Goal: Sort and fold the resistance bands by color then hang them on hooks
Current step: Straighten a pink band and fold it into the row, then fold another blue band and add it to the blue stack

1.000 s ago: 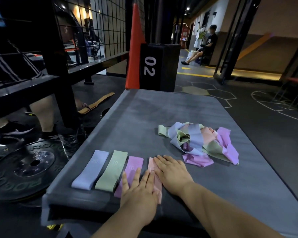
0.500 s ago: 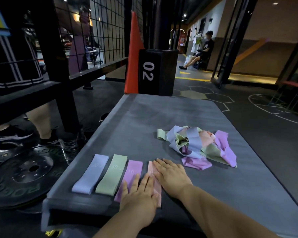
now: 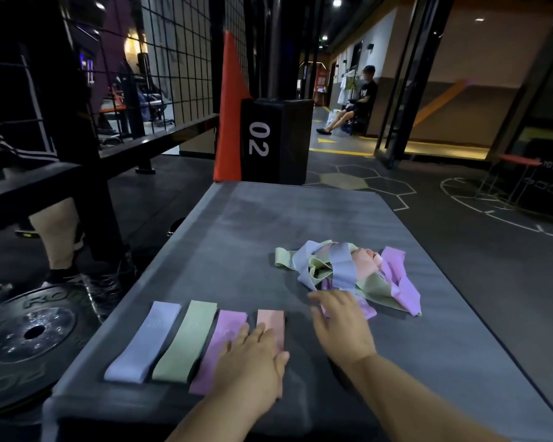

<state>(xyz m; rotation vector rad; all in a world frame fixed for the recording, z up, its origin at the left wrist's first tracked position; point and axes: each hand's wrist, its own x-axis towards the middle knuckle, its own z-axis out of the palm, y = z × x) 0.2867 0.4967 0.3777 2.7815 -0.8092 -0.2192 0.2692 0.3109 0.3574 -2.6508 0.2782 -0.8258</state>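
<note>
Several folded bands lie side by side near the front of a grey padded platform (image 3: 268, 224): a lavender band (image 3: 147, 339), a green band (image 3: 186, 341), a purple band (image 3: 217, 346) and a peach band (image 3: 270, 322). My left hand (image 3: 253, 362) rests flat on the peach and purple bands. A tangled pile of loose bands (image 3: 348, 275) in the same colours sits further back on the right. My right hand (image 3: 339, 320) hovers at the pile's near edge, over a purple band (image 3: 364, 309), fingers spread.
A black box marked 02 (image 3: 275, 141) and an orange pad (image 3: 229, 106) stand behind the platform. A weight plate (image 3: 23, 342) lies on the floor at left, beside a person's leg (image 3: 58, 237) and a black rack. A person sits far down the corridor.
My right hand lifted off the peach band and moved right and forward to the edge of the loose pile. My left hand stayed on the folded bands.
</note>
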